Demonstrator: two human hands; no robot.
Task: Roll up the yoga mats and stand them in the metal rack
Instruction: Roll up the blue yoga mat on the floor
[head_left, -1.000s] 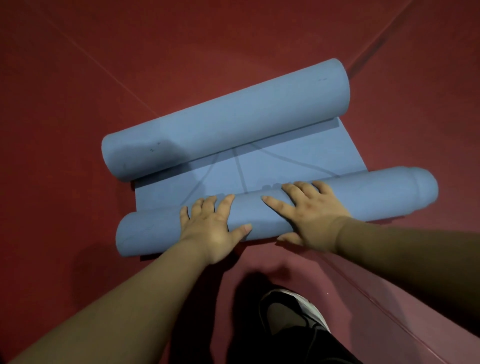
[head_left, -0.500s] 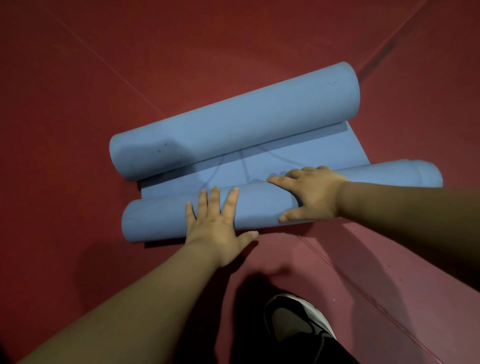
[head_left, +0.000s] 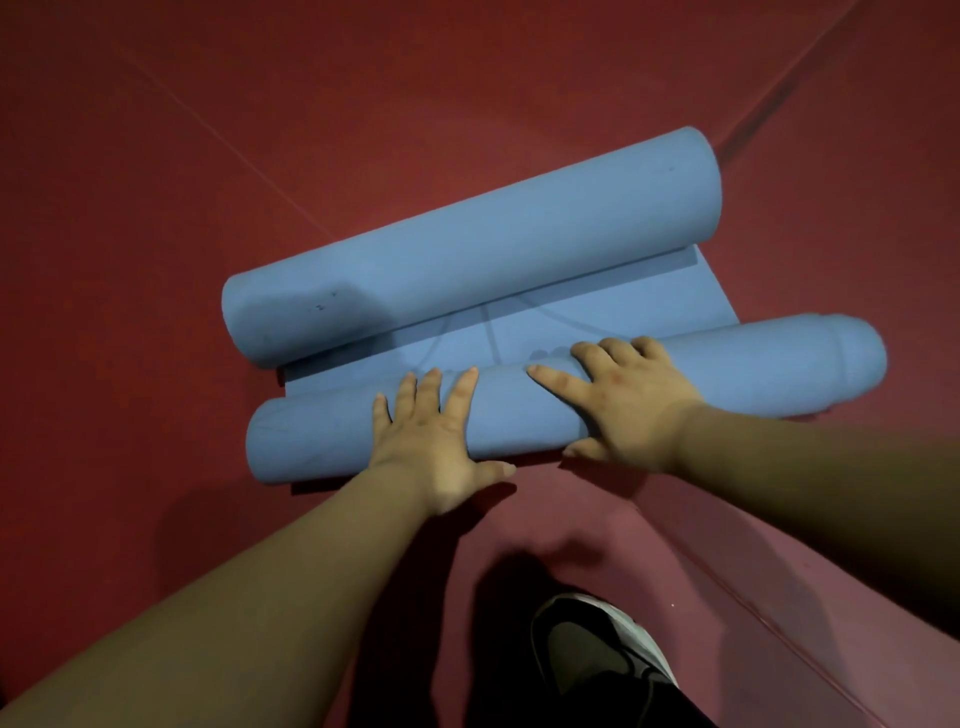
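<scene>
A blue yoga mat lies on the red floor, rolled in from both ends. The thick far roll (head_left: 467, 249) runs diagonally. The thinner near roll (head_left: 311, 441) lies parallel to it, its right end (head_left: 852, 358) telescoped outward. A narrow flat strip (head_left: 623, 306) with dark lines separates them. My left hand (head_left: 431, 441) presses flat on the near roll, fingers straight and spread. My right hand (head_left: 623, 400) is cupped over the roll, with fingers over the top and thumb at its near edge. No metal rack is in view.
Red padded floor (head_left: 156, 260) surrounds the mat, with seam lines running diagonally at left and right. My black and white shoe (head_left: 597, 649) stands just behind the near roll, at the bottom centre.
The near roll has turned away from me toward the far roll, so the flat strip is narrower. My right hand reached over the top, then came back onto the roll.
</scene>
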